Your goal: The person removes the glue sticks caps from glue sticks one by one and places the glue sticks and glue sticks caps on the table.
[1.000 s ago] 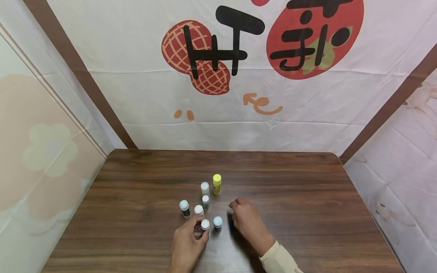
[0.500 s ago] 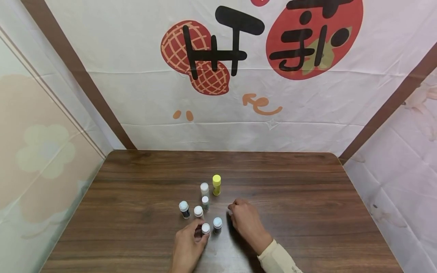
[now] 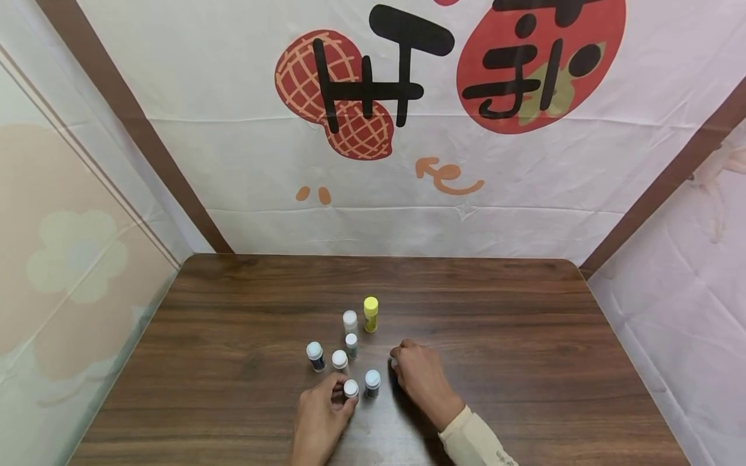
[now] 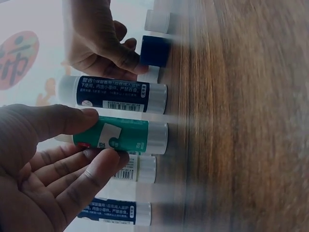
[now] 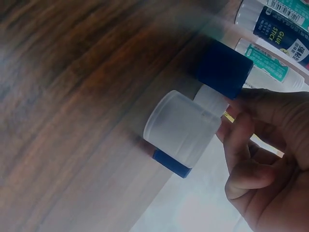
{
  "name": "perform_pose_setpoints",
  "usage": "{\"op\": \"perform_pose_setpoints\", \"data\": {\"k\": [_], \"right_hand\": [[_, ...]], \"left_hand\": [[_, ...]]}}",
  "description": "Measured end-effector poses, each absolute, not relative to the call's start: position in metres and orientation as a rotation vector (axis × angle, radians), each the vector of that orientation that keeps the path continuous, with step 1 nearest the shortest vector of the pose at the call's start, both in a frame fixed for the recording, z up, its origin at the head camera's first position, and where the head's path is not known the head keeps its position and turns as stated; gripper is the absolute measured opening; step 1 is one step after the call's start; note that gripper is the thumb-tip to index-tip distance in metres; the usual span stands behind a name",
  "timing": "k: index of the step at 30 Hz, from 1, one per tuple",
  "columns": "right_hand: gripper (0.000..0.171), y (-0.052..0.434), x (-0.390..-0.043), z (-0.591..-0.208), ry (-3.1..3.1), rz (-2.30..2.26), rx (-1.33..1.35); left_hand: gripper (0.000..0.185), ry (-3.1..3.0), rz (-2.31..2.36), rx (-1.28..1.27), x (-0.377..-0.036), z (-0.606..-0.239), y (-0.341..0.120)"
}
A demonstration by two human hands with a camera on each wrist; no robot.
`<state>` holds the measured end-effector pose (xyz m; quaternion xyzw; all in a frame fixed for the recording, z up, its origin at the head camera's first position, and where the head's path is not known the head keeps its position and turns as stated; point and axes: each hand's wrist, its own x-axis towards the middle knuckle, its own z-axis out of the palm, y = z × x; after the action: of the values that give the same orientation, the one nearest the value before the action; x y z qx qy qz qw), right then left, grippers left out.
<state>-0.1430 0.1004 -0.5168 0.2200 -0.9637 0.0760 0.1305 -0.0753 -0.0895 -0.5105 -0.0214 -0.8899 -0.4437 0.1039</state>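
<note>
My left hand (image 3: 322,414) pinches an upright glue stick (image 4: 137,135) with a green label and a white cap, thumb on one side and fingers on the other. Just to its right stands a navy-labelled glue stick (image 3: 372,383). My right hand (image 3: 421,375) is low over the table, its thumb and forefinger pinching a small translucent whitish piece (image 5: 211,100). Against that piece sits a dark blue block (image 5: 225,68). A frosted, short cylinder (image 5: 183,129) stands close by, with another blue piece (image 5: 171,163) partly hidden behind it. The hand covers these in the head view.
Beyond my left hand stand several more glue sticks: a yellow one (image 3: 370,316), white-capped ones (image 3: 350,320) (image 3: 351,345) (image 3: 340,360) and a navy one (image 3: 315,357). The brown wooden table (image 3: 513,310) ends at a printed cloth backdrop (image 3: 262,226).
My left hand has drawn the green-labelled glue stick slightly nearer to the person. The right hand stays almost still, with a sliver of the whitish piece now showing at its fingertips.
</note>
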Motion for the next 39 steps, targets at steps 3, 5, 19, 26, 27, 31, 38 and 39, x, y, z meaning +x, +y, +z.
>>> {"op": "perform_pose_setpoints", "data": {"k": [3, 5, 19, 26, 27, 31, 38, 39], "right_hand": [[0.013, 0.100, -0.144, -0.518, -2.778, 0.222, 0.648], [0.014, 0.100, -0.145, -0.518, -2.772, 0.227, 0.650], [0.014, 0.099, -0.145, -0.515, -2.808, 0.223, 0.648], [0.013, 0.098, -0.145, -0.513, -2.819, 0.218, 0.656], [0.013, 0.099, -0.145, -0.513, -2.819, 0.220, 0.655], [0.013, 0.099, -0.145, -0.512, -2.820, 0.247, 0.651], [0.015, 0.098, -0.145, -0.508, -2.777, 0.387, 0.643], [0.015, 0.098, -0.145, -0.507, -2.762, 0.404, 0.647]], "left_hand": [[0.027, -2.644, -1.281, -0.063, -0.076, -0.509, -0.090], [0.027, -2.651, -1.268, -0.067, -0.076, -0.509, -0.091], [0.030, -2.630, -1.262, -0.086, -0.074, -0.507, -0.090], [0.030, -2.635, -1.268, -0.096, -0.073, -0.506, -0.091], [0.030, -2.634, -1.268, -0.097, -0.073, -0.505, -0.091], [0.030, -2.640, -1.261, -0.097, -0.073, -0.506, -0.091], [0.030, -2.637, -1.258, -0.102, -0.073, -0.507, -0.092], [0.030, -2.635, -1.261, -0.101, -0.073, -0.507, -0.092]]}}
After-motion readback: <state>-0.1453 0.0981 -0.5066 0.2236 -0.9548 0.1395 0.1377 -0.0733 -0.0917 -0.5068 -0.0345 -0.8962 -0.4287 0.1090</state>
